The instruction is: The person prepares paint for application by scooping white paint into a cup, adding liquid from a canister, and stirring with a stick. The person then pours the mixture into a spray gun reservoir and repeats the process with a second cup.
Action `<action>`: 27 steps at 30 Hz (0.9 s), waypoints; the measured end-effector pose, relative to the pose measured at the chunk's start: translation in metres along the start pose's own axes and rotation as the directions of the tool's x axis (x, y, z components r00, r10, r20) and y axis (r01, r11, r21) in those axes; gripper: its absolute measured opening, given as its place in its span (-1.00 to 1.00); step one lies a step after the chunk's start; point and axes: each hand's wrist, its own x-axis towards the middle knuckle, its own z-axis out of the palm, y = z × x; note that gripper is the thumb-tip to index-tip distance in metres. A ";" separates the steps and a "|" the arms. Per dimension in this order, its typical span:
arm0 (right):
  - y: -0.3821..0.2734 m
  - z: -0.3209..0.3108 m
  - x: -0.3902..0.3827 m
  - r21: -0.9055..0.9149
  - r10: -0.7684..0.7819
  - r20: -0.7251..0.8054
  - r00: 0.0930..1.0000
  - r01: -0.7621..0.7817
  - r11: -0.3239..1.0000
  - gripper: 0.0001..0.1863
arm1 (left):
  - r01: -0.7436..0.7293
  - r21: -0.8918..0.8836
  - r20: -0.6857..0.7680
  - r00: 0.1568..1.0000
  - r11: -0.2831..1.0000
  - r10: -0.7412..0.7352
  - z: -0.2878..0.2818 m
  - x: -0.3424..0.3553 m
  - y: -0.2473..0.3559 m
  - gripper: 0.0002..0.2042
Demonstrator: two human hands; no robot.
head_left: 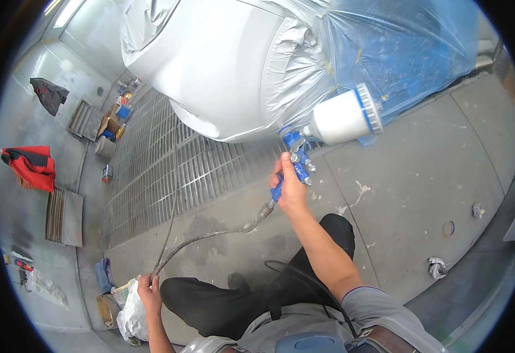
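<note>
My right hand (291,183) is closed around the handle of a blue spray gun (293,142), which is tipped sideways with its white paint cup (339,119) to the right. From the handle's end a grey air hose (217,233) curves down to the left. My left hand (148,292) grips that hose beside my knee. Just beyond the gun is a white car bumper (216,65), its lower edge near the gun's nozzle. Clear and blue masking film (399,47) covers the car body around it.
Metal floor grating (151,159) runs under the car. A white plastic bag (133,315) stands by my left hand. Crumpled paper (437,267) and a tape roll (449,228) lie on the right floor. A red jacket (34,167) hangs at the left wall, near boxes (110,122).
</note>
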 end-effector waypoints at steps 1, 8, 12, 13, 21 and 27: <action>0.011 -0.007 0.004 0.013 0.015 0.005 1.000 -0.015 1.000 -0.65 | 0.019 -0.004 0.006 1.000 1.000 -0.019 -0.001 -0.002 -0.001 -0.84; 0.081 -0.053 0.029 0.047 0.120 -0.227 0.967 -0.112 0.993 -0.70 | 0.039 -0.006 0.021 0.999 0.999 -0.039 -0.007 -0.011 0.000 -0.83; 0.106 -0.078 0.039 0.004 0.148 -0.350 0.925 -0.157 0.988 -0.73 | -0.015 0.027 0.021 1.000 1.000 0.014 -0.007 -0.007 0.006 -0.82; 0.107 -0.079 0.039 -0.016 0.151 -0.378 0.913 -0.170 0.985 -0.73 | -0.004 0.029 0.023 1.000 1.000 0.003 -0.007 -0.007 0.006 -0.82; -0.012 0.040 -0.004 0.020 -0.124 0.071 0.990 0.122 0.992 -0.77 | 0.033 -0.042 -0.038 0.999 0.999 -0.034 0.009 -0.014 -0.021 -0.82; -0.047 0.070 0.002 0.194 -0.283 0.236 0.930 0.240 0.951 -0.75 | 0.326 -0.228 -0.010 0.942 0.918 -0.337 0.023 0.003 -0.020 -0.78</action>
